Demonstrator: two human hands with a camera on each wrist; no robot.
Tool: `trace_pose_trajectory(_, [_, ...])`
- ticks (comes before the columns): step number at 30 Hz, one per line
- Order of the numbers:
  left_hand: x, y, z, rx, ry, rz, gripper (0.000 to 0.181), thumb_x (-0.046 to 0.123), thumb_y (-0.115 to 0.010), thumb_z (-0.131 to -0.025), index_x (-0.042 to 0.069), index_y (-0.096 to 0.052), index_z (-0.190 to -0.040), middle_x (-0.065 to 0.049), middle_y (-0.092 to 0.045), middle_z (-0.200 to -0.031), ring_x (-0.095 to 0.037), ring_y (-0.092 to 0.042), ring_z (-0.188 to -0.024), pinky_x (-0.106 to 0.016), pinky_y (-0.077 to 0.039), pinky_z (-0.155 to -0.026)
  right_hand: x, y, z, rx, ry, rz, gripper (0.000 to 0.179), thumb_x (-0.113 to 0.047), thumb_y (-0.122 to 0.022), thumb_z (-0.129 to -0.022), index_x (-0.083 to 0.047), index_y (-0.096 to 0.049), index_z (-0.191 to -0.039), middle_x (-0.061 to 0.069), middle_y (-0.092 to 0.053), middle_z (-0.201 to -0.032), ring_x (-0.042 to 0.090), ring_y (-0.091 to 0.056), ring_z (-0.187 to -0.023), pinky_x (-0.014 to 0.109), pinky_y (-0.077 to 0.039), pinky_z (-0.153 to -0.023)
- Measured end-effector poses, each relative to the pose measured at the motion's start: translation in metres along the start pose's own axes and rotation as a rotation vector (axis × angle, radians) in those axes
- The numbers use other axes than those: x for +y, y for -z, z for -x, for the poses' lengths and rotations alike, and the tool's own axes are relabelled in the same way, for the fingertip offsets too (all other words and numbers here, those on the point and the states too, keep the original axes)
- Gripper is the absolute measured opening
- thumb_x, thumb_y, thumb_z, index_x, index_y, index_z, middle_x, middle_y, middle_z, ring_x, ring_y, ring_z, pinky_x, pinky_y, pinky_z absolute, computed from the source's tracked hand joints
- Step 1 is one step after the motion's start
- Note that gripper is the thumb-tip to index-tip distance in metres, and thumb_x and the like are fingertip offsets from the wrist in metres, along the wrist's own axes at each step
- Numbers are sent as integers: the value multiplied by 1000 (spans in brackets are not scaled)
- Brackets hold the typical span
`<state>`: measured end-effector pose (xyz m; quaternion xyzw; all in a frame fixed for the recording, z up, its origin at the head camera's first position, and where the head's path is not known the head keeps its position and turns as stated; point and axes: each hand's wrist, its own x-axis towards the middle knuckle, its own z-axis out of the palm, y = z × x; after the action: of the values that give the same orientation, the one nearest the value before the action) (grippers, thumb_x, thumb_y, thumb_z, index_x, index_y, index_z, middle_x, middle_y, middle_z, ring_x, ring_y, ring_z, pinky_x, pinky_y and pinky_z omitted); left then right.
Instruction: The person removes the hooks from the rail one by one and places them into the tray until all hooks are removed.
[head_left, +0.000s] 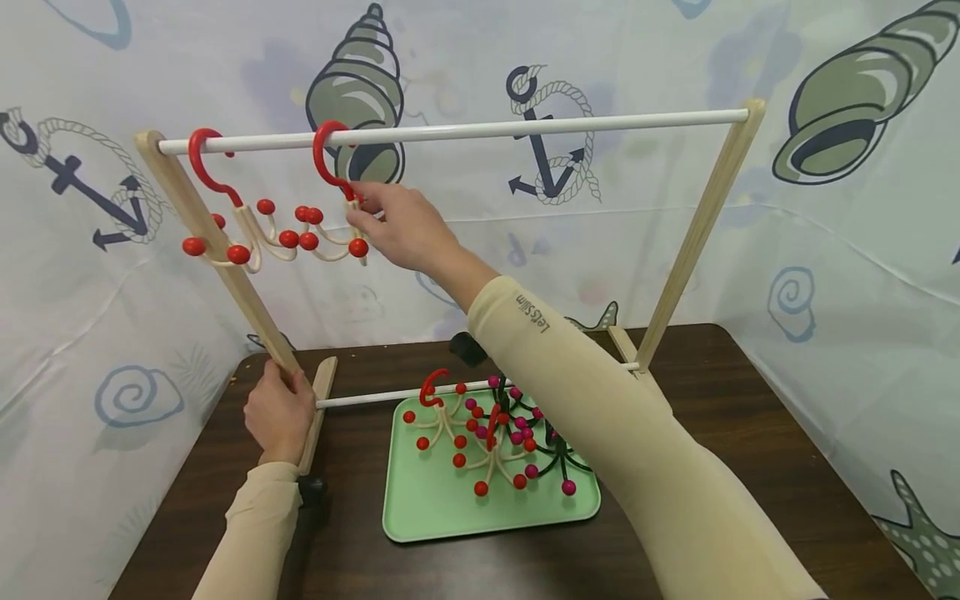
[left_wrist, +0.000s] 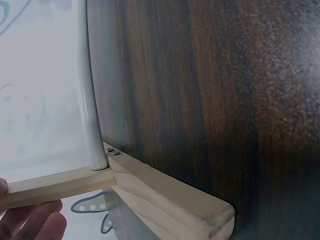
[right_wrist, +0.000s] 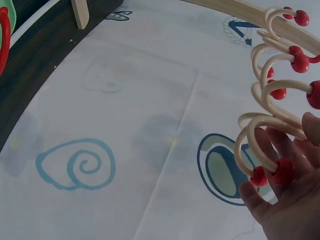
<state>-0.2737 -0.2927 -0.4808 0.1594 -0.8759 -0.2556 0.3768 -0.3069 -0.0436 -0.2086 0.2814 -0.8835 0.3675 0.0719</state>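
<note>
My right hand [head_left: 408, 225] pinches the stem of a cream multi-arm hook hanger [head_left: 330, 162], whose red hook loops over the white top rod [head_left: 465, 132]. In the right wrist view its curved, red-tipped arms [right_wrist: 260, 142] lie against my right hand [right_wrist: 295, 200]. Left of it, another hanger [head_left: 240, 225] of the same kind hangs from the rod by its red hook. Low on the rack's left wooden post [head_left: 225, 258], my left hand [head_left: 281, 412] is wrapped around the wood. The left wrist view shows its fingertips [left_wrist: 52, 225] beneath that post.
On the dark wooden table [head_left: 345, 533], a green tray [head_left: 427, 517] bears cream hangers [head_left: 491, 454] with red balls and black ones [head_left: 558, 450] with pink balls. A white lower rod [head_left: 367, 398] runs behind the tray's front part. The right post [head_left: 697, 233] stands across.
</note>
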Motion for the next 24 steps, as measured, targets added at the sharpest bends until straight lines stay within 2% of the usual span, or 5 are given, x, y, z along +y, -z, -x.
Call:
trace_pose_trajectory(7, [1, 1, 0, 7, 0, -1, 20, 19, -61, -92, -1, -58, -96, -23, -64, -79, -50, -61, -74, -61, -40, -60, -2, -7, -2, 23, -31, 30, 40, -32, -60, -98, -18, -58, -135, -2, -67, -113, 10, -60, -94, 22, -48, -73])
trace_pose_trajectory(13, [1, 1, 1, 6, 5, -4, 20, 18, -61, -92, -1, -58, -96, -24, -64, -79, -51, -61, -74, -62, -40, -60, -3, -8, 0, 52, -30, 71, 37, -33, -60, -97, -19, -60, -131, -3, -68, -111, 10, -59, -95, 23, -46, -73])
trace_pose_trajectory(18, [2, 0, 0, -3, 8, -1, 20, 19, -61, -92, -1, -58, -97, -23, -64, -79, -49, -61, -73, -61, -40, -60, -6, 0, 3, 80, -26, 107, 38, -35, -60, -97, -20, -60, -132, -4, -69, -112, 10, -58, -97, 24, -45, -74])
trace_pose_trajectory(24, [1, -2, 0, 12, -2, 11, 20, 18, -62, -92, -1, -59, -96, -22, -64, -78, -48, -61, -71, -60, -40, -58, -10, 16, 9, 109, 1, 81, 36, -32, -61, -97, -17, -62, -130, -3, -69, -113, 11, -59, -100, 24, -45, -76])
